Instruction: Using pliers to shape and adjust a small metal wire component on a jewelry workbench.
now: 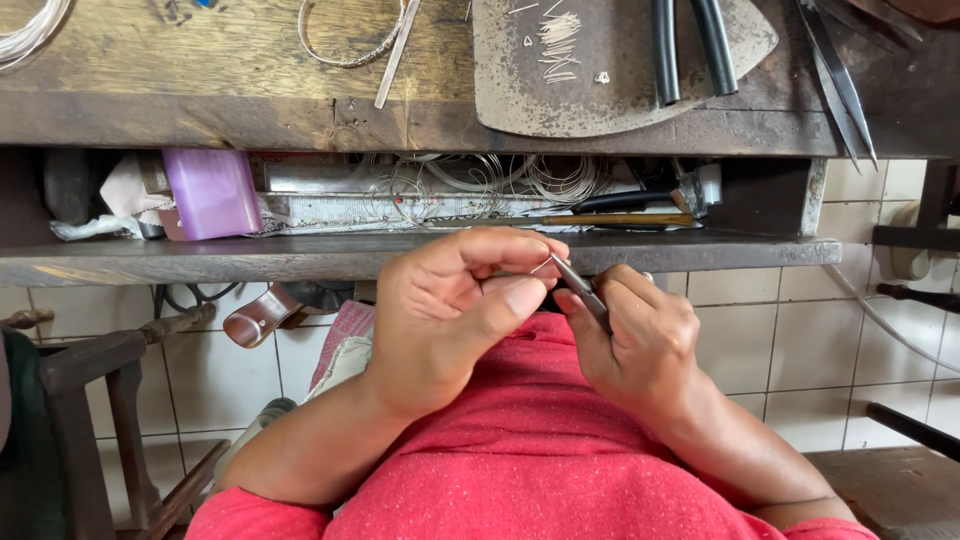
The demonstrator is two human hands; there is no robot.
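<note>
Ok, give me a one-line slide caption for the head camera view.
Left hand pinches a thin wire piece while right hand grips it with tweezers below a wooden workbench.

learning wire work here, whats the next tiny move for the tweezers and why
Probably close the tweezers on the thin wire pinched in the left hand: the right hand has their tip right at the wire, near the left fingertips, so a small squeeze would grip it.

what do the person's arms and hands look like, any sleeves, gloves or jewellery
Both forearms are bare to the elbow. The left hand and right hand wear no gloves, and no watch or bracelet shows on either wrist. The fingers have short, plain nails. A pinkish-red, faintly speckled top fills the lower frame, with short sleeves at the bottom corners.
</note>
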